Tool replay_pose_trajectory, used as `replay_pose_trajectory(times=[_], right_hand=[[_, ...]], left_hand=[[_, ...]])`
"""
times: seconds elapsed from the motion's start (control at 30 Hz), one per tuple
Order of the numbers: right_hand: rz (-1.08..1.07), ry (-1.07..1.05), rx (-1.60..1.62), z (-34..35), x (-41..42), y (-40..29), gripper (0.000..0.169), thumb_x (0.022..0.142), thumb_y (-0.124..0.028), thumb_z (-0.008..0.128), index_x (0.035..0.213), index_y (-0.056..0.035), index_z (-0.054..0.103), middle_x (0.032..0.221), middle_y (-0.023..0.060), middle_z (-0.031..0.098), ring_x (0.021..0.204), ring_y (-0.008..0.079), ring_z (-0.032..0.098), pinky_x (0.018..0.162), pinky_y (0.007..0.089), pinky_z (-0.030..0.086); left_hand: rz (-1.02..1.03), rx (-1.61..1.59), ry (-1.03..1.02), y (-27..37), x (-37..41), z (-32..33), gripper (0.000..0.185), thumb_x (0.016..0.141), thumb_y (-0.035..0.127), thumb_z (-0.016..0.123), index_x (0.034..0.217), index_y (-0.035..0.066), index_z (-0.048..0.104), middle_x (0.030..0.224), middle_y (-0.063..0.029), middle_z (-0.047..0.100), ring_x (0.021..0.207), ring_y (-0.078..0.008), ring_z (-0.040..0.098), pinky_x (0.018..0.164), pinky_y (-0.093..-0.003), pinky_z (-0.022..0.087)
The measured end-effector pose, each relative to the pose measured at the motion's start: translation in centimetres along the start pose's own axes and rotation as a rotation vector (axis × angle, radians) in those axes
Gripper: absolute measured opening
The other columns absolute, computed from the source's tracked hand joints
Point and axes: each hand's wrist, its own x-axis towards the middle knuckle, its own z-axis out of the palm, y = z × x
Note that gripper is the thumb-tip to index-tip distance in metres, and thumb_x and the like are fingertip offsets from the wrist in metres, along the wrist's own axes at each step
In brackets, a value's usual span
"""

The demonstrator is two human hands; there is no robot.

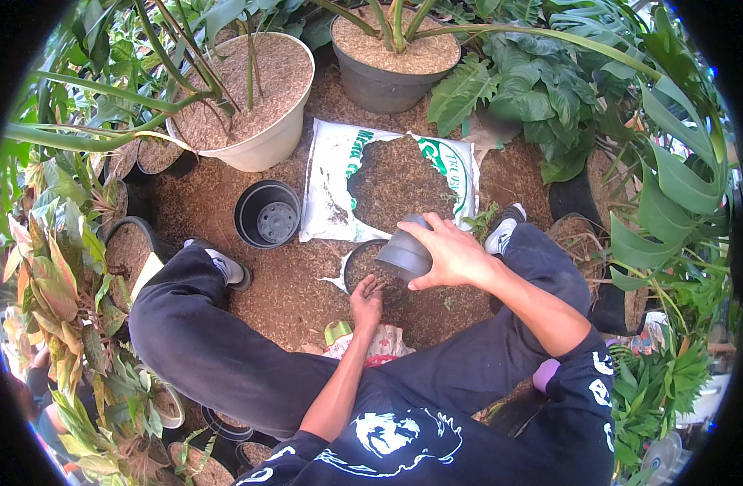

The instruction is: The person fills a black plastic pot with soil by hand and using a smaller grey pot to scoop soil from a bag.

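My right hand (453, 252) grips a small grey-black plastic plant pot (405, 248), tipped with its rim down to the left. The small pot hangs over a black plastic pot (347, 270) that holds dark, crumbly potting mix (366, 260). At the near edge of that mix are the fingertips of my left hand (366, 307); whether they pinch anything is hidden. Just beyond lies a white plastic sack (326, 182) with green printing, torn open on top and showing brown potting mix (402, 176).
An empty black pot (268, 214) with drainage holes stands left of the sack. A large cream pot (256, 143) and a large dark grey pot (383, 82) hold tall plants behind. Leafy plants (669, 200) crowd the right. A patterned cloth item (386, 343) lies between my legs.
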Motion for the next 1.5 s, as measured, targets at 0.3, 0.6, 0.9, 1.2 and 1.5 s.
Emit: replay_pose_trajectory(times=[0.3, 0.6, 0.9, 1.2, 1.5], right_hand=[[0.031, -0.006, 0.075, -0.8, 0.0, -0.1, 0.104, 0.064, -0.043, 0.089, 0.151, -0.0155, 0.039, 0.139, 0.0271, 0.045, 0.128, 0.0440, 0.051, 0.105, 0.0491, 0.045], [0.020, 0.064, 0.087, -0.9, 0.0, 0.8, 0.103, 0.064, -0.043, 0.089, 0.151, -0.0153, 0.040, 0.139, 0.0270, 0.046, 0.129, 0.0439, 0.050, 0.107, 0.0487, 0.044], [0.017, 0.050, 0.065, -1.1, -0.1, 0.5, 0.105, 0.064, -0.044, 0.089, 0.151, -0.0150, 0.039, 0.143, 0.0314, 0.042, 0.125, 0.0488, 0.052, 0.103, 0.0515, 0.047], [0.009, 0.109, 0.089, -1.2, -0.2, 0.9, 0.105, 0.062, -0.043, 0.090, 0.150, -0.0139, 0.041, 0.140, 0.0282, 0.046, 0.125, 0.0473, 0.053, 0.103, 0.0510, 0.047], [0.042, 0.118, 0.121, -2.0, -0.1, 1.0, 0.105, 0.061, -0.043, 0.090, 0.150, -0.0139, 0.042, 0.142, 0.0296, 0.045, 0.127, 0.0455, 0.052, 0.105, 0.0500, 0.046]], left_hand=[[0.078, 0.076, 0.062, -0.3, 0.2, -0.4, 0.049, 0.087, -0.008, 0.055, 0.136, -0.010, 0.051, 0.129, -0.0228, 0.061, 0.111, -0.0244, 0.065, 0.096, -0.0314, 0.051], [0.455, 0.752, 0.103, 2.8, -1.6, 0.4, 0.070, 0.076, 0.000, 0.066, 0.142, -0.007, 0.045, 0.144, -0.0255, 0.049, 0.134, -0.0410, 0.047, 0.116, -0.0433, 0.036], [0.301, 0.709, 0.024, 2.6, -1.6, 0.4, 0.064, 0.077, 0.001, 0.065, 0.139, -0.009, 0.049, 0.145, -0.0278, 0.049, 0.136, -0.0392, 0.048, 0.117, -0.0422, 0.035], [0.368, 0.691, 0.075, 3.2, -1.7, 0.5, 0.062, 0.078, -0.001, 0.061, 0.139, -0.010, 0.049, 0.146, -0.0282, 0.049, 0.138, -0.0387, 0.047, 0.118, -0.0409, 0.034], [0.278, 0.711, -0.100, 2.8, -1.5, 0.5, 0.075, 0.079, 0.002, 0.064, 0.148, -0.007, 0.039, 0.153, -0.0276, 0.041, 0.140, -0.0348, 0.046, 0.117, -0.0366, 0.035]])
